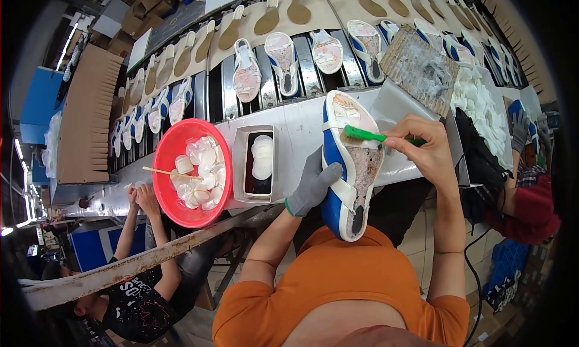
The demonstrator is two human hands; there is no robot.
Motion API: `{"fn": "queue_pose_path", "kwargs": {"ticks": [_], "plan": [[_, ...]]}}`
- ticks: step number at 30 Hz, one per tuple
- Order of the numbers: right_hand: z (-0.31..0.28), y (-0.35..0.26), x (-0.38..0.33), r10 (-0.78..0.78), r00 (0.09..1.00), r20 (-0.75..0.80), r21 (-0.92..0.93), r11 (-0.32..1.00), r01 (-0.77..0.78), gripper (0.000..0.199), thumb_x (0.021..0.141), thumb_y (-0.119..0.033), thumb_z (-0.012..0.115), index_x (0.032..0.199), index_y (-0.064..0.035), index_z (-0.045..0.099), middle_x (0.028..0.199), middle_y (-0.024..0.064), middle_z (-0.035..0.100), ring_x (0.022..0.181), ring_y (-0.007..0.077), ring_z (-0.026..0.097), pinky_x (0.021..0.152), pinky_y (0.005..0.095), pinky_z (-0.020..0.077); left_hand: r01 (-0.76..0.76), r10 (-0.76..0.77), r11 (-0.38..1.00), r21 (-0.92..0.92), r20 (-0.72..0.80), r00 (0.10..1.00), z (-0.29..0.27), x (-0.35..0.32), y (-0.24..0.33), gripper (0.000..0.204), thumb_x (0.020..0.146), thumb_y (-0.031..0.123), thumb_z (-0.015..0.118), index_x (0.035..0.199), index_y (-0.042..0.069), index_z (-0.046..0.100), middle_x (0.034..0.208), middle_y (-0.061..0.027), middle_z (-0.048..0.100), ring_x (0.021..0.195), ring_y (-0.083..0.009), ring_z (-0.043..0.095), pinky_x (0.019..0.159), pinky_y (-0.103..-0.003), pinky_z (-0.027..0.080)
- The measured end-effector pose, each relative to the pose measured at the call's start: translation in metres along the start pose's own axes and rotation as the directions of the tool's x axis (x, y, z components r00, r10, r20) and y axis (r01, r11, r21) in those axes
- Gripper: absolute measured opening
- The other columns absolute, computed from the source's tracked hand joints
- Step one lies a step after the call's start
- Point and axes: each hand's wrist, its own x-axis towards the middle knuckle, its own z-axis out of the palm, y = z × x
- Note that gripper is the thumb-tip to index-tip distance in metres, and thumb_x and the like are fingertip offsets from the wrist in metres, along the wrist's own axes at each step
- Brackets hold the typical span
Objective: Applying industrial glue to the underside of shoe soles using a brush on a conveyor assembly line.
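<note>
My left hand (315,181), in a grey glove, grips a blue and white sandal (348,142) by its side, its rough underside turned up. My bare right hand (422,143) pinches a green-handled brush (365,133), whose head is at the front part of that underside. Whether the bristles touch the surface I cannot tell. To the left of the glove stands a white box (272,193) with round white pads (262,157) in it. Beyond it is a red basin (163,193) holding more white pads and a thin stick (172,173).
Behind the bench a roller conveyor (229,88) carries similar upturned sandals (281,60) and tan soles (267,21). A stained cardboard piece (420,68) and a box of white cloth-like material (480,109) lie right. People work at both sides; a rusty rail (151,253) runs at left.
</note>
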Motion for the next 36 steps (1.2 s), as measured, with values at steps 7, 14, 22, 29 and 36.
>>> {"fn": "queue_pose_path", "kwargs": {"ticks": [7,14,22,29,36], "plan": [[-0.002,0.003,0.017,0.001,0.999,-0.042,-0.078,0.997,-0.004,0.012,0.080,-0.009,0.077,0.082,0.0015,0.072,0.077,0.0044,0.068,0.066,0.0086,0.057,0.059,0.0240,0.0404,-0.018,0.014,0.993,0.115,0.037,0.999,0.000,0.001,0.002,0.078,0.085,0.048,0.065,0.135,-0.009,0.044,0.116,-0.0165,0.063,0.105,-0.0200,0.061,0.089,-0.033,0.050],[-0.014,-0.001,0.019,-0.139,0.984,0.113,-0.048,0.988,0.145,0.011,0.077,-0.003,0.078,0.080,0.0027,0.070,0.074,0.0055,0.066,0.065,0.0088,0.059,0.056,0.0236,0.0409,0.008,-0.008,1.000,0.009,0.033,0.999,-0.002,0.003,0.002,0.080,0.086,0.049,0.064,0.136,-0.010,0.043,0.120,-0.0176,0.062,0.106,-0.0202,0.062,0.091,-0.033,0.050],[-0.022,0.001,0.015,-0.181,0.960,0.212,-0.096,0.974,0.205,0.014,0.075,-0.002,0.079,0.084,0.0034,0.071,0.078,0.0082,0.067,0.068,0.0127,0.064,0.052,0.0234,0.0447,0.051,-0.050,0.997,-0.060,0.015,0.999,-0.001,0.004,0.000,0.082,0.087,0.054,0.059,0.136,-0.010,0.043,0.124,-0.0187,0.060,0.109,-0.0210,0.062,0.092,-0.034,0.050],[-0.018,-0.009,0.005,-0.267,0.942,0.203,-0.327,0.888,0.323,0.015,0.072,-0.008,0.080,0.080,-0.0012,0.069,0.076,0.0052,0.066,0.066,0.0185,0.063,0.054,0.0281,0.0451,0.020,-0.029,0.995,-0.100,-0.094,0.995,-0.001,0.005,-0.005,0.078,0.087,0.052,0.058,0.134,-0.009,0.045,0.122,-0.0176,0.061,0.107,-0.0203,0.062,0.092,-0.034,0.050],[-0.007,-0.014,-0.016,-0.277,0.935,0.221,-0.412,0.843,0.347,0.017,0.070,-0.009,0.081,0.081,-0.0034,0.070,0.076,0.0051,0.065,0.066,0.0203,0.063,0.054,0.0297,0.0451,0.011,-0.034,0.993,-0.120,-0.187,0.982,-0.002,0.007,-0.006,0.073,0.089,0.049,0.057,0.132,-0.008,0.046,0.117,-0.0168,0.063,0.102,-0.0194,0.063,0.089,-0.033,0.051]]}}
